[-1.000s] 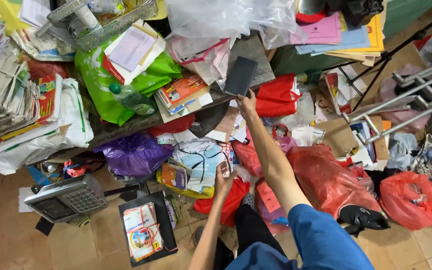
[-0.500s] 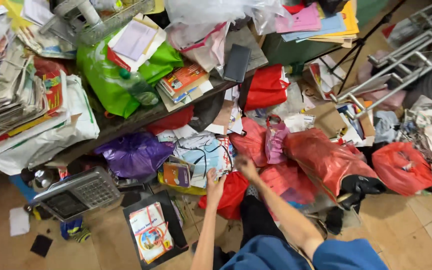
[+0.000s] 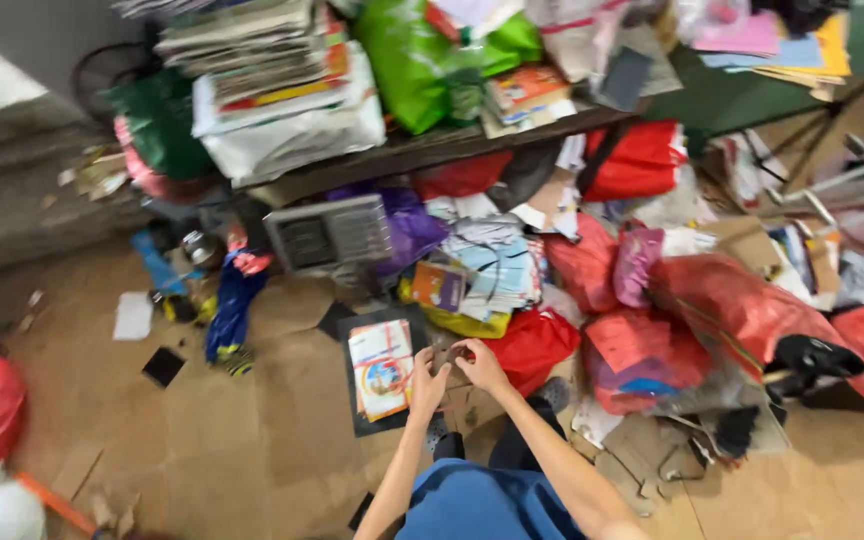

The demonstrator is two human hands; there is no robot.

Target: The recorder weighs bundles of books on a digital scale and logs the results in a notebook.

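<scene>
1. Both hands now meet low in the centre of the frame. The left hand [image 3: 424,382] rests against the right edge of a colourful booklet [image 3: 382,368]; its fingers are bent, and whether its grip is clamped on the booklet cannot be told.
2. The right hand [image 3: 479,362] sits just beside the left, its fingers curled together over a brownish piece of cardboard [image 3: 457,385]; whether that grip holds anything cannot be told either.
3. A second ago the right arm stretched up to a dark flat item on the cluttered tabletop [image 3: 432,148]; half a second ago it had dropped among the red bags. Now it has come right down next to the left hand.
4. The booklet lies on a dark flat board [image 3: 352,400] on the floor, centre-low in the frame, where before it lay lower left of the hands.
5. The view has swung left since the earlier frames: the grey weighing scale [image 3: 330,234], formerly at lower left, now stands in the upper middle, under the tabletop's edge.
6. A red plastic bag [image 3: 532,345] lies just right of the hands, and a larger red bag [image 3: 742,305] is further right.
7. A stack of papers [image 3: 262,60] now fills the upper left.
</scene>
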